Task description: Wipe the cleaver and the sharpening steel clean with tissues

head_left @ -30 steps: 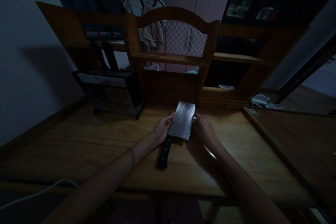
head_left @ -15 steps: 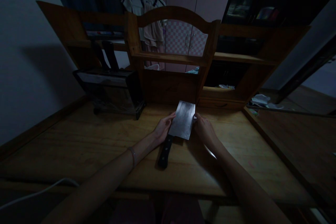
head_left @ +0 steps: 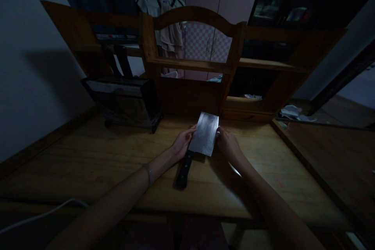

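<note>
A cleaver (head_left: 205, 134) with a broad grey blade and a black riveted handle is tilted over the wooden desk, its handle toward me. My left hand (head_left: 182, 143) grips the blade's left edge, with the fingers partly behind the metal. At the opposite edge, my right hand (head_left: 227, 143) is closed with its fingertips against the blade. A small whitish bit shows at those fingertips, too small and dark to name. The black handle (head_left: 184, 170) points down and left, with no hand on it.
A dark knife holder (head_left: 123, 101) with black-handled knives stands at the desk's back left. Behind rises a wooden shelf frame (head_left: 193, 64). A white cable (head_left: 43, 213) runs along the lower left. The desk top (head_left: 96, 164) has a raised right edge.
The cleaver's blade has shifted very slightly to the right and turned a little. Both hands keep nearly the same places.
</note>
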A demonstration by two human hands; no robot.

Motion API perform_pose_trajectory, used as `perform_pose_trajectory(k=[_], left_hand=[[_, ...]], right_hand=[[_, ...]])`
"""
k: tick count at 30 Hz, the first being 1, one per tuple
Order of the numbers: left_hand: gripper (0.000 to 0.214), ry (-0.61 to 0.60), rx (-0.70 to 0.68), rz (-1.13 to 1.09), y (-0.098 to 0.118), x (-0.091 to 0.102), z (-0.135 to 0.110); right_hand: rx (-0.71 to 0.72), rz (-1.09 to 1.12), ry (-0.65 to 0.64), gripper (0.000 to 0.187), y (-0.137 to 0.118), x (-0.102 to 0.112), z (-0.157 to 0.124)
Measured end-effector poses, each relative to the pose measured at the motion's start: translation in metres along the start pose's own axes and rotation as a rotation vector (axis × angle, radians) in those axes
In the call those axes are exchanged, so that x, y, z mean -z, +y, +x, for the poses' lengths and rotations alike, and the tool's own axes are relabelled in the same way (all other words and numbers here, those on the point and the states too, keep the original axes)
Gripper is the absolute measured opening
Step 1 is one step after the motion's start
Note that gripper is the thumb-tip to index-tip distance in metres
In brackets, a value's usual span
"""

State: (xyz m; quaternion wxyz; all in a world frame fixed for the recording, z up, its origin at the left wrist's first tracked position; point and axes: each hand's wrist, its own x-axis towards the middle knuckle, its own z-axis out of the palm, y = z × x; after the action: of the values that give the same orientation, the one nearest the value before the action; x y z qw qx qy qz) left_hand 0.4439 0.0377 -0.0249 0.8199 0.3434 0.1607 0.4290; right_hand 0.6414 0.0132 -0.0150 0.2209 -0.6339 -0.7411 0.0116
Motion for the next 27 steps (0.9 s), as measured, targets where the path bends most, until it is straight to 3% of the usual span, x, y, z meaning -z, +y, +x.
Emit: perform_pose_trajectory(k=[11, 27], left_hand=[[0.043, 0.003, 0.007, -0.011, 0.0004, -0.0007, -0.0008], [0.044, 0.017, 0.009, -0.009, 0.0003, -0.0006, -0.0002]], right_hand=[[0.006, -0.026, 0.023, 0.027, 0.0055, -0.0065, 0.0014], [0.005, -0.017, 0.005, 0.033, -0.0006, 0.0017, -0.0015]])
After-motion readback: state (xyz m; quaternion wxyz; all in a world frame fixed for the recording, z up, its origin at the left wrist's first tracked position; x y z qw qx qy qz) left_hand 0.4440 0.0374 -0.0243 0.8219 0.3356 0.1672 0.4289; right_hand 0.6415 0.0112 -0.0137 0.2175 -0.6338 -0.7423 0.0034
